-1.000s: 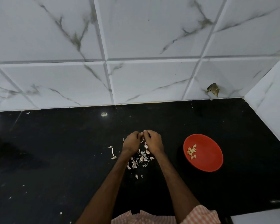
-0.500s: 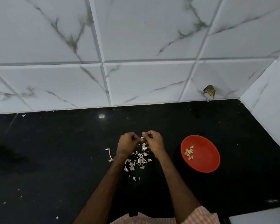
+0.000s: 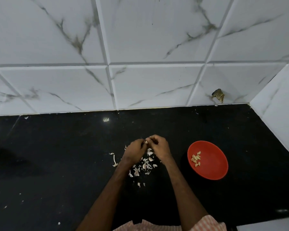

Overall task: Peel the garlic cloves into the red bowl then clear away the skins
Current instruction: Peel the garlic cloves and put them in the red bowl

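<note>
**Just Above the Skins, Two Hands Met on One Clove**

Both hands were raised close together over the black tabletop (image 3: 57, 155), fingertips meeting. The left hand (image 3: 135, 150) had its fingers curled inward, and the right hand (image 3: 159, 146) was curled the same way. Between them they pinched a small pale garlic clove (image 3: 146, 142), mostly hidden by the fingers, so how much peel remained on it could not be told.

Directly beneath the wrists lay a loose scatter of papery skins (image 3: 145, 165). One longer curled strip (image 3: 114, 161) sat apart to the left of the pile.

To the right of the right hand, apart from the skins, the red bowl (image 3: 212, 172) stood on the tabletop. It held a small cluster of peeled cloves (image 3: 196, 159) toward its left side.

White marble-veined wall tiles (image 3: 157, 39) rose behind the tabletop, and a striped orange-and-white cloth (image 3: 205, 224) showed at the bottom edge.
</note>
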`<action>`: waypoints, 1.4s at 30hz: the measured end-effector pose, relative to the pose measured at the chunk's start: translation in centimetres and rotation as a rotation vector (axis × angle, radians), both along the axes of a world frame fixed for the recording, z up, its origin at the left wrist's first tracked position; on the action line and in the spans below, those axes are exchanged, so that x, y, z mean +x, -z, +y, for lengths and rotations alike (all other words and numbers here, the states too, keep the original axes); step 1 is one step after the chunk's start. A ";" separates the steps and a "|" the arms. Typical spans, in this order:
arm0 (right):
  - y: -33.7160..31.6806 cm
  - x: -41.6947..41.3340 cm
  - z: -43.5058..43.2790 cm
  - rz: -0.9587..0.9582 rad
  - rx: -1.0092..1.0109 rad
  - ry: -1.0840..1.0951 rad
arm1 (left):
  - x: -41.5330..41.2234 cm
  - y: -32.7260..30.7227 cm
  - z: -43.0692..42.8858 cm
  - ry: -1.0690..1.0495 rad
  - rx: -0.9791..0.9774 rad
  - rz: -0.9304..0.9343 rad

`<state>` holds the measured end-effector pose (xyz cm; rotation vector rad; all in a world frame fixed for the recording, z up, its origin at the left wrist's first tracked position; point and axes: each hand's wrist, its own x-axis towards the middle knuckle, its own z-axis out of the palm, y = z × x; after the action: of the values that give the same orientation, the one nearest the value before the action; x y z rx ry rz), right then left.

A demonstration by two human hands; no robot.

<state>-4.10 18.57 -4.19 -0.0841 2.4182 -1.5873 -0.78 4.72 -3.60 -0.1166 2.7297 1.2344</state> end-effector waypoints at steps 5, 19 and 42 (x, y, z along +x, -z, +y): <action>0.0 0.3 0.0 -0.120 -0.094 0.058 | 0.3 0.2 0.1 -0.009 0.054 -0.028; -1.8 0.4 0.6 -0.248 -0.379 0.058 | 0.1 -0.3 0.6 -0.047 0.363 0.016; -2.7 0.5 0.5 -0.277 -0.568 0.032 | -0.3 -2.0 -0.2 -0.011 0.509 0.049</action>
<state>-3.59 19.12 -1.52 0.0705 1.7193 -2.0941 -1.05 4.55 -1.58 -0.0436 2.3578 1.9048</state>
